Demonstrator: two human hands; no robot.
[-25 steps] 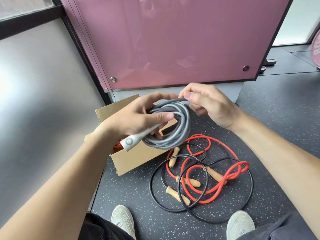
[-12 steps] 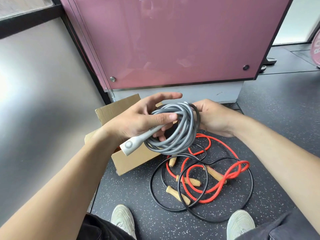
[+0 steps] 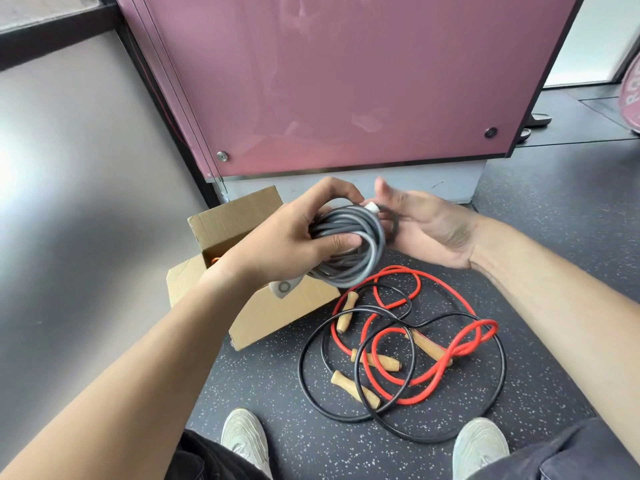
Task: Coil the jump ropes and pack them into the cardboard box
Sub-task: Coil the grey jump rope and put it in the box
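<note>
My left hand (image 3: 287, 244) grips a coiled grey jump rope (image 3: 360, 251) above the open cardboard box (image 3: 277, 313); its white handle (image 3: 285, 287) sticks out below my palm. My right hand (image 3: 429, 230) is beside the coil, palm up and fingers spread, touching the coil's far side near the second white handle end (image 3: 372, 206). On the floor to the right of the box lie a red rope (image 3: 429, 358) and a black rope (image 3: 398, 375), loose and tangled, with wooden handles (image 3: 346, 311). Something orange shows inside the box.
A pink glass panel (image 3: 346, 81) stands right behind the box. A grey wall (image 3: 86, 202) is to the left. My two shoes (image 3: 242, 438) rest on the speckled dark floor (image 3: 554, 237) at the bottom of the view.
My left hand has closed over the grey coil and turned it, so the white handle now points down. My right hand has opened and moved up beside the coil's top.
</note>
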